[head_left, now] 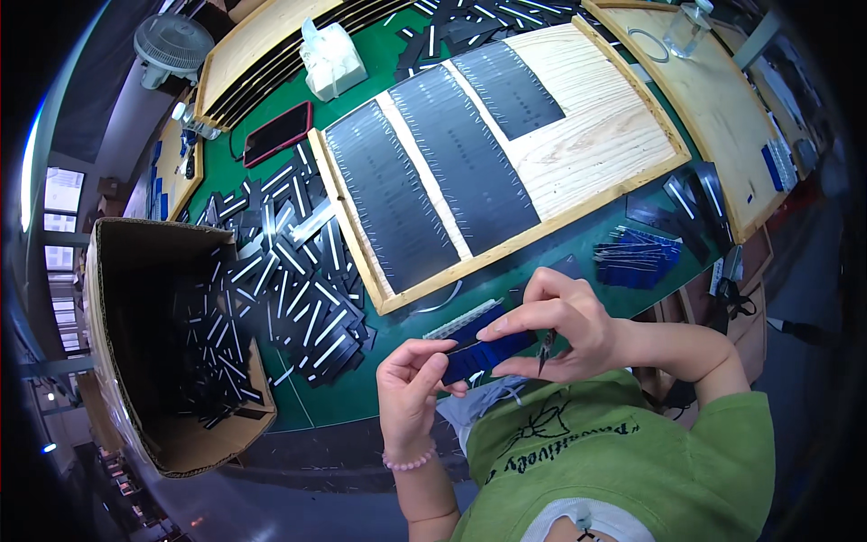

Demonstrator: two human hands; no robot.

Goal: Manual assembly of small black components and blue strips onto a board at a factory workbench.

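Between my hands, close to the table's front edge, is a dark blue flat strip. My left hand pinches its left end between thumb and fingers, and a pink bead bracelet circles that wrist. The thumb and fingers of my right hand close on its right end. A small dark pointed tool, maybe tweezers or snips, also sticks out of the right hand. Just behind the strip lies a pale ridged strip with blue beneath it. Right of my right hand is a pile of blue pieces with thin wires.
A wood-framed tray holds rows of dark strips. Loose black pieces with white stripes are heaped to its left, beside an open cardboard box of similar pieces. Farther back are a phone, a tissue pack and a fan.
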